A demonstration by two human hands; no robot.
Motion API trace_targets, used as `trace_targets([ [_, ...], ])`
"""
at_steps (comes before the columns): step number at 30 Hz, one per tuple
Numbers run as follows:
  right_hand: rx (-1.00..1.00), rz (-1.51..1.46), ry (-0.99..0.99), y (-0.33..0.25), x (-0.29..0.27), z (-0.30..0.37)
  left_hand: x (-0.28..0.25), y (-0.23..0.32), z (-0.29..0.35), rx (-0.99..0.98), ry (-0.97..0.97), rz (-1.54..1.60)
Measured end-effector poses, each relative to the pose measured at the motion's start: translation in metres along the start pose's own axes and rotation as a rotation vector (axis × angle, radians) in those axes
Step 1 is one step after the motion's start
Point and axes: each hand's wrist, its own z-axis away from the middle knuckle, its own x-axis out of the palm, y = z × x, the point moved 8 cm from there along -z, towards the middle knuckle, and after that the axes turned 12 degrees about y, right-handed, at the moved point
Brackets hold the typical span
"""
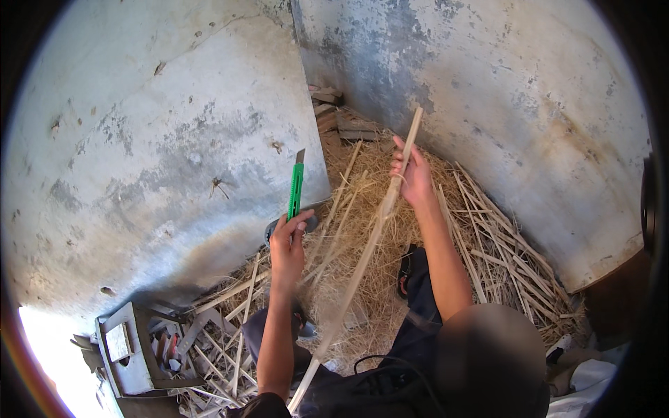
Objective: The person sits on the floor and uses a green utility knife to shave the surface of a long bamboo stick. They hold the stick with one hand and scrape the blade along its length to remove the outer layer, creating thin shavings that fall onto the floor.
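In my left hand (288, 244) is a green utility knife (296, 188), held upright with its blade out at the top. My right hand (412, 171) grips a long pale strip of split bamboo or wood (380, 226) near its upper end. The strip slants from there down past my lap to the lower edge, and part of it is blurred. A thin curl of shaving sticks out beside my right fingers. Knife and strip are apart from each other.
Fine shavings (369, 188) cover the floor between my legs. Several long strips (505, 244) lie piled at the right, with more at the lower left beside a wooden stool-like frame (136, 362). Stained walls (188, 125) meet ahead, with bricks (326, 115) in the corner.
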Motion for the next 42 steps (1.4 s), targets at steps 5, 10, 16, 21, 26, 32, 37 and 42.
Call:
trace_targets([
  [5,0.126,0.336,0.023,0.054,0.05,0.042,0.001,-0.01,0.001,-0.08,-0.004,0.021],
  [10,0.091,0.609,-0.162,0.077,0.073,0.069,0.015,-0.015,0.003,-0.216,-0.067,0.176],
  [16,-0.083,0.417,-0.173,0.025,0.107,0.059,0.021,-0.007,0.005,-0.297,-0.124,0.242],
  [21,-0.28,0.261,-0.187,-0.059,0.136,0.051,0.026,0.028,0.017,-0.259,-0.238,0.345],
  [26,-0.367,0.399,-0.241,-0.085,0.177,0.08,0.02,0.078,0.052,-0.331,-0.312,0.488],
  [32,-0.399,0.627,-0.179,-0.064,0.182,0.119,0.013,0.1,0.07,-0.397,-0.183,0.434],
  [37,-0.277,0.629,-0.148,-0.029,0.162,0.164,-0.013,0.117,0.044,-0.141,-0.047,0.268],
  [42,-0.272,0.64,-0.351,-0.011,0.193,0.213,-0.013,0.148,0.021,-0.073,-0.026,0.307],
])
